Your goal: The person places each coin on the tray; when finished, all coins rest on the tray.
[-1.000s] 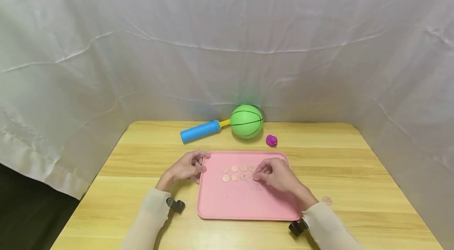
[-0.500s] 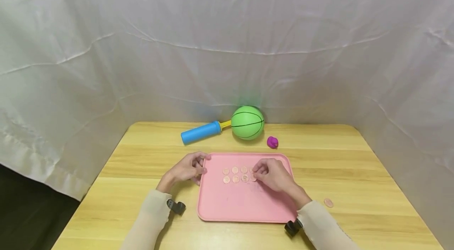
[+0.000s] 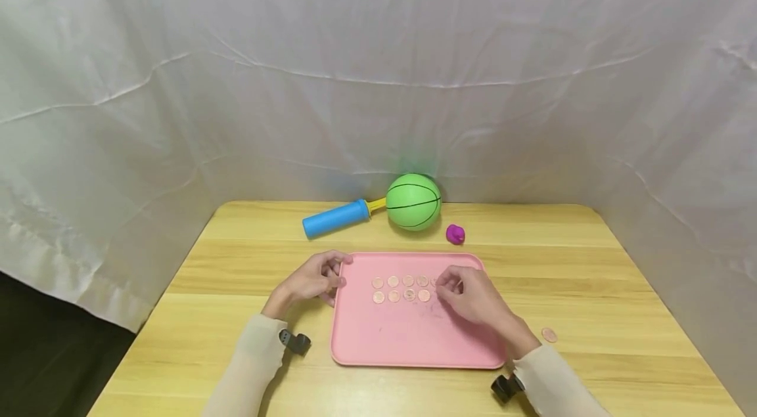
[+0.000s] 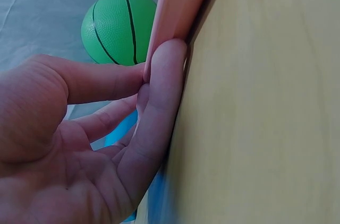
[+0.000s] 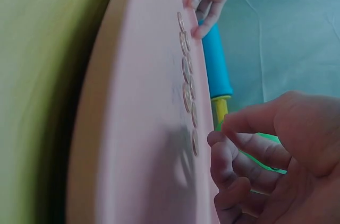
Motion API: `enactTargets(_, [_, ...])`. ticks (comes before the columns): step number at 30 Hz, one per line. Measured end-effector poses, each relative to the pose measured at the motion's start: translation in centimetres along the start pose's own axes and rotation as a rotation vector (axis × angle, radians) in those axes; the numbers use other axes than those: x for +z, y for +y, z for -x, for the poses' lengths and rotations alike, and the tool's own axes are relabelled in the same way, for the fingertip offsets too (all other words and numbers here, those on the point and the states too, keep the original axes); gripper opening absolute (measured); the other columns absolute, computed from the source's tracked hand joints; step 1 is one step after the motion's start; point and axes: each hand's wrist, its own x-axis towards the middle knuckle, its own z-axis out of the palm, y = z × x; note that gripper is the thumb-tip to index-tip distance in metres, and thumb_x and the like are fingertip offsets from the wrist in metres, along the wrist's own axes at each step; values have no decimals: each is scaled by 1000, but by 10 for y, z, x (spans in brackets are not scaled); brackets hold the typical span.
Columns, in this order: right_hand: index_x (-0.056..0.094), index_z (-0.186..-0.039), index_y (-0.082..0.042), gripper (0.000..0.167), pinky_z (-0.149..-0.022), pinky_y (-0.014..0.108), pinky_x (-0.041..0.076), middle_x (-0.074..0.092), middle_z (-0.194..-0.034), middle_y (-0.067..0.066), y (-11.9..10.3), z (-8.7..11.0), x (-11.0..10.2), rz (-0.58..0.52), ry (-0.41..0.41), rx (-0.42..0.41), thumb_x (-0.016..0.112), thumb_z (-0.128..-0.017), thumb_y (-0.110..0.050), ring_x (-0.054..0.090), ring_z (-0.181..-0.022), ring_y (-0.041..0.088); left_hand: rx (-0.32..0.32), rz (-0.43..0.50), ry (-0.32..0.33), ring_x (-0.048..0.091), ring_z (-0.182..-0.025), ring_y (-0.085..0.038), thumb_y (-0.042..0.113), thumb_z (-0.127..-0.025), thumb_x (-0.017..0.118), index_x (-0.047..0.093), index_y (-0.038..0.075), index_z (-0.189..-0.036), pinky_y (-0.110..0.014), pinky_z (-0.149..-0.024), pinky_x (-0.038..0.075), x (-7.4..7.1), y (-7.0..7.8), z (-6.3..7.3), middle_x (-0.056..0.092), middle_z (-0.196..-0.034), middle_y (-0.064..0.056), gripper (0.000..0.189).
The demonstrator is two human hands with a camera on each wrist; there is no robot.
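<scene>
My left hand (image 3: 313,278) grips the left edge of the pink tray (image 3: 408,345). In the left wrist view its thumb presses the rim from above, with a finger (image 4: 162,80) along the outer wall. Copper-coloured coins (image 3: 409,295) lie flat on the tray in two straight rows. My right hand (image 3: 470,293) hovers just right of the rows, partly covering the last coin (image 3: 434,282) of the far row. Its fingers (image 5: 220,160) are loosely bent, thumb tip near the index tip, and no coin shows between them.
One more coin (image 3: 549,335) lies on the wooden table (image 3: 615,312), right of the tray. Behind the tray are a blue pump (image 3: 335,219) with a yellow end, a green ball (image 3: 413,201) and a small purple rubber duck (image 3: 455,234). A grey curtain (image 3: 378,62) hangs around the table.
My right hand has set down a coin at the right end of the near row, let go of it and shifted slightly right. My left hand keeps its hold on the tray.
</scene>
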Motion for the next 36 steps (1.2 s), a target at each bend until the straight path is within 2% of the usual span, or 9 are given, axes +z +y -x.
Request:
enactTargets(8, [77, -99, -11, 6, -70, 19, 54, 70, -86, -1, 8, 24, -19, 8, 34, 7, 80, -94, -11, 61, -79, 12, -4, 9, -5, 56, -84, -21, -5, -101, 65, 55, -6, -149, -44, -65, 74, 1, -1, 0, 57, -103, -14, 49])
enactTargets(19, [76, -104, -10, 9, -62, 19, 55, 71, -87, -1, 37, 47, -44, 39, 69, 55, 81, -96, -13, 61, -76, 11, -4, 10, -7, 56, -83, -21, -6, -101, 65, 55, -6, -149, -44, -65, 74, 1, 0, -1, 56, -101, -13, 49])
enactTargets(26, [76, -103, -11, 8, -63, 19, 53, 71, -88, -5, 57, 57, -63, 136, 108, 31, 80, -99, -16, 61, -77, 8, -4, 21, -11, 56, -84, -21, -6, -100, 64, 54, -6, -150, -45, -65, 74, 1, -1, 0, 55, -103, -13, 51])
enactTargets(36, [76, -103, -10, 10, -68, 19, 58, 75, -92, -4, 84, 76, -78, 170, 145, 21, 81, -95, -6, 63, -80, 2, -9, 12, -4, 56, -83, -21, -6, -100, 65, 55, -6, -150, -45, -65, 74, 1, 0, 0, 56, -103, -14, 51])
